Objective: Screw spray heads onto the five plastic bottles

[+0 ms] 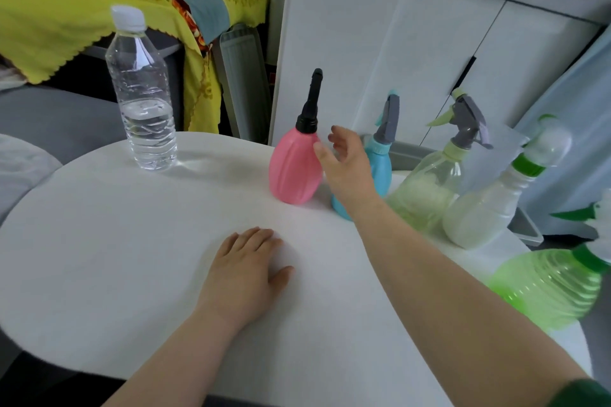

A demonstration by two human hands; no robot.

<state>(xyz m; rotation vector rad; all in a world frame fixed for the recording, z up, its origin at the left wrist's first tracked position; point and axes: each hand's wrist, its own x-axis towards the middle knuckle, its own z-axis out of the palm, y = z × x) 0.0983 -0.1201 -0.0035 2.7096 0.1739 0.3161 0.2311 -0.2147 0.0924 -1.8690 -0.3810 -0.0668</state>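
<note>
Apparently all five spray bottles already carried heads, ranged along the right side of the round white worktop (99, 241). The right hand (347, 165) hung open, fingers spread, holding nothing, just beside the pink egg-shaped plastic bottle with the black nozzle head (292, 168), its thumb at or nearly at the pink wall; contact could not be told. The left hand (244, 271) lay flat and empty on the worktop, well apart from the bottles.

Behind the right hand stood the blue plastic bottle with a grey trigger head (382, 168), then the pale yellow-green clear bottle with a grey trigger (429, 188), the milky white bottle with a green collar (486, 208), and the bright green clear bottle (549, 284) lying tilted at the edge.

The pink bottle looked empty, so probably light and easy to tip, with smooth, slightly ribbed, thin walls that would give under a squeeze. A hold round its broad belly, with the other hand's fingers on the black collar (306, 122), would likely suit best. A clear water bottle with a white cap (142, 102) stood well apart at the left.
</note>
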